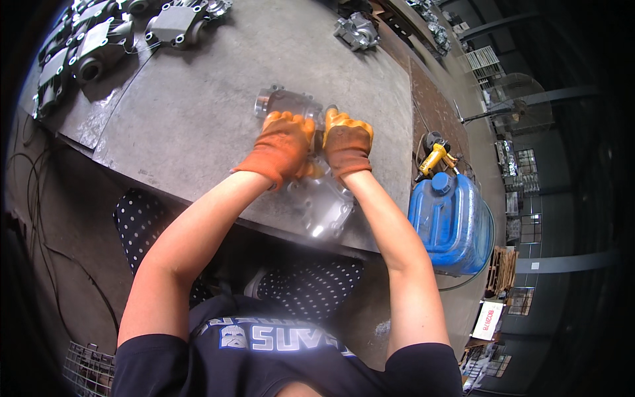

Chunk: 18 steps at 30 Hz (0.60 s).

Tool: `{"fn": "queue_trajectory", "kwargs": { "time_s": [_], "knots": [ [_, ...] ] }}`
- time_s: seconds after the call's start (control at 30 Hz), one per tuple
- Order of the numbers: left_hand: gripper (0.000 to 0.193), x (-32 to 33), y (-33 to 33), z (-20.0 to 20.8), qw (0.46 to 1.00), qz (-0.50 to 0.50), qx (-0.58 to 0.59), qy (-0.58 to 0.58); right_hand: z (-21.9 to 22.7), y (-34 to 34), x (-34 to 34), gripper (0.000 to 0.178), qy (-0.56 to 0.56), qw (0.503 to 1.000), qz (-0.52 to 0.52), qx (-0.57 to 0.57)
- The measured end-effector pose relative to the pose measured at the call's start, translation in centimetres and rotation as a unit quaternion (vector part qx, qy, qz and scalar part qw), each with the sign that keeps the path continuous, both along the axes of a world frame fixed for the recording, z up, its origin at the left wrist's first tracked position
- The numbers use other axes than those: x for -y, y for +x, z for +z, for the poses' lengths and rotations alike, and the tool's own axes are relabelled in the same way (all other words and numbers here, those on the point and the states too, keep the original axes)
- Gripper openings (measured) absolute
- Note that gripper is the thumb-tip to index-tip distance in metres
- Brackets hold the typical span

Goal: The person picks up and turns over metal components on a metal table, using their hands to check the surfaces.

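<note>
Both of my hands wear orange gloves and are at a grey metal casting (330, 210) over the near part of the worktable (198, 126). The casting is smeared by motion. A round, machined end piece (263, 104) shows beyond my left hand, and a flatter, shiny part shows nearer to me. My left hand (281, 147) is closed on the casting's left side, its fingers curled over the top. Close beside it, my right hand (347, 142) is closed at the casting's right side, knuckles up. The gloves hide the middle of the casting.
Several similar castings (175, 28) crowd the table's far left. Another casting (357, 32) sits at the far edge. To the right stand a blue jerrycan (444, 215) and a yellow tool (433, 161). Cables (40, 225) hang at the left; a fan (519, 106) stands beyond.
</note>
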<state>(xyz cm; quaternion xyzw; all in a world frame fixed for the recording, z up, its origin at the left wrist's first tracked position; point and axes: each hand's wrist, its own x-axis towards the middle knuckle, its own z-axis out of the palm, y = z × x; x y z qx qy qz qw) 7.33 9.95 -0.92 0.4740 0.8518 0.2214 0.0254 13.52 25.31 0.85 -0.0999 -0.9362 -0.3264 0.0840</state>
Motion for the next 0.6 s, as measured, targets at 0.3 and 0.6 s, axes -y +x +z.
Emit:
{"fn": "queue_trajectory", "kwargs": {
  "time_s": [0.3, 0.6],
  "knots": [
    [0.071, 0.1, -0.1, 0.3, 1.0, -0.007, 0.009, 0.004, -1.2, -0.7, -0.3, 0.01, 0.014, 1.0, -0.017, -0.01],
    [0.068, 1.0, -0.9, -0.2, 0.999, -0.046, 0.015, 0.009, 1.4, -1.8, 1.9, 0.007, 0.009, 0.987, -0.067, 0.149]
  ]
}}
